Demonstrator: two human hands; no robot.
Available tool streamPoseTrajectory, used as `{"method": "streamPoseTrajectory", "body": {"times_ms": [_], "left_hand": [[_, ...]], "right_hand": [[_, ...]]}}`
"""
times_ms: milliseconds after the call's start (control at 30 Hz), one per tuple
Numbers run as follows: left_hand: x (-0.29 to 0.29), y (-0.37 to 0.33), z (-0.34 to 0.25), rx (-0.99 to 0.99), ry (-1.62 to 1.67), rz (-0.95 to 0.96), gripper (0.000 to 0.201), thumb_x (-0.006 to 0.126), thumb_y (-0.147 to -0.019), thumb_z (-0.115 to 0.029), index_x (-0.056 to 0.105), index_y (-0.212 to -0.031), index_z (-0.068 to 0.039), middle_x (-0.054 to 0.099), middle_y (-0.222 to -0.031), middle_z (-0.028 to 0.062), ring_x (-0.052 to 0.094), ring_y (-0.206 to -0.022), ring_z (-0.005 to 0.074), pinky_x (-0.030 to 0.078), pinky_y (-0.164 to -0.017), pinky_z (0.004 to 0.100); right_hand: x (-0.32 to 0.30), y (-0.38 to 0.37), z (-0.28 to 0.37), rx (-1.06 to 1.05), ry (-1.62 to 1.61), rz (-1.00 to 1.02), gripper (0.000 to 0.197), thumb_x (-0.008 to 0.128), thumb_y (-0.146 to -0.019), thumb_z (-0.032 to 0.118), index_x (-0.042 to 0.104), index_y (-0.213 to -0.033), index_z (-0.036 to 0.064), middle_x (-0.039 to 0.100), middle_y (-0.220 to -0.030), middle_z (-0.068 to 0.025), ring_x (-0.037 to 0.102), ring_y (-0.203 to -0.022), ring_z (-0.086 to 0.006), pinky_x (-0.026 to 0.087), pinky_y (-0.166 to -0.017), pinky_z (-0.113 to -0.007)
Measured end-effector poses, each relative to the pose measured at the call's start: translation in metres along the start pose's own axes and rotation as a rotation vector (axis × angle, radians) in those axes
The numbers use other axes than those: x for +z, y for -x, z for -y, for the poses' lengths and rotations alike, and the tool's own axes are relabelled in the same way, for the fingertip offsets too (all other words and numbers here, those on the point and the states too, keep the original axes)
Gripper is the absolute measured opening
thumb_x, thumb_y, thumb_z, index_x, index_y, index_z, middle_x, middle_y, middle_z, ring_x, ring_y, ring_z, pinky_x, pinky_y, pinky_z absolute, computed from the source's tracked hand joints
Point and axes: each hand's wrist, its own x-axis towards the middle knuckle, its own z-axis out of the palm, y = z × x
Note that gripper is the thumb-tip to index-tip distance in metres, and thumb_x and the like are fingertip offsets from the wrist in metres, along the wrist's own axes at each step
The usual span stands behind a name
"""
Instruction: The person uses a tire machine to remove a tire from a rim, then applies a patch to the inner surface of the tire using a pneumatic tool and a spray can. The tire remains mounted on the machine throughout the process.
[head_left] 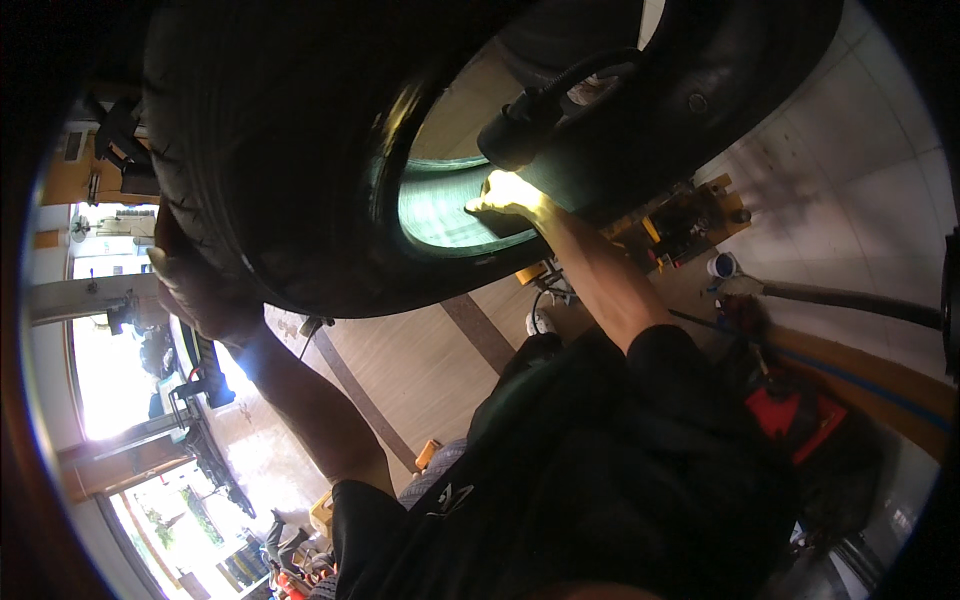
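Black tyre (285, 190) was before me, my left hand (208, 298) against its tread (180, 165), grip unclear, my right hand (510, 193) curled at its lit liner (432, 212), contents unclear; I judged it inspection, the next move calling for light fingertip contact.

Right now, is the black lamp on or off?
On: under the lamp, bright light falls on the right hand and inside the tire.

Here we are at the black tyre (310, 250): our left hand (208, 295) rests against its tread (172, 130), while our right hand (512, 196), curled, reaches inside by the brightly lit inner liner (437, 208), just under the black lamp (513, 130).
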Motion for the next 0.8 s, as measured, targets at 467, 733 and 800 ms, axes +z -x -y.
{"method": "streamPoseTrajectory", "body": {"times_ms": [467, 733, 800], "left_hand": [[-0.006, 0.137, -0.015, -0.509, 0.415, -0.395, 0.046, 0.046, -0.099, -0.034, 0.049, -0.132, -0.002, 0.062, -0.121, 0.0137, 0.059, -0.112, 0.0263, 0.043, -0.102, 0.0434], [-0.028, 0.095, -0.046, -0.436, 0.737, -0.175, 0.053, 0.056, -0.093, -0.046, 0.058, -0.121, -0.002, 0.066, -0.112, 0.0104, 0.064, -0.098, 0.0194, 0.047, -0.095, 0.0414], [-0.037, 0.066, -0.057, -0.431, 0.669, -0.017, 0.056, 0.054, -0.092, -0.053, 0.060, -0.120, -0.005, 0.064, -0.118, 0.0096, 0.063, -0.103, 0.0183, 0.042, -0.100, 0.0465]], "right_hand": [[-0.091, 0.211, -0.095, -0.465, 0.063, -0.742, 0.019, 0.068, -0.082, 0.014, 0.064, -0.097, 0.0029, 0.063, -0.092, -0.0153, 0.060, -0.088, -0.0317, 0.049, -0.080, -0.044], [-0.162, 0.301, -0.166, -0.305, -0.116, -0.571, 0.012, 0.068, -0.084, 0.015, 0.067, -0.090, 0.0047, 0.064, -0.083, -0.0119, 0.062, -0.080, -0.0302, 0.051, -0.073, -0.040], [-0.190, 0.321, -0.194, -0.153, -0.094, -0.816, 0.011, 0.066, -0.085, 0.014, 0.067, -0.092, 0.0055, 0.066, -0.083, -0.0123, 0.064, -0.082, -0.0296, 0.052, -0.072, -0.039]]}}
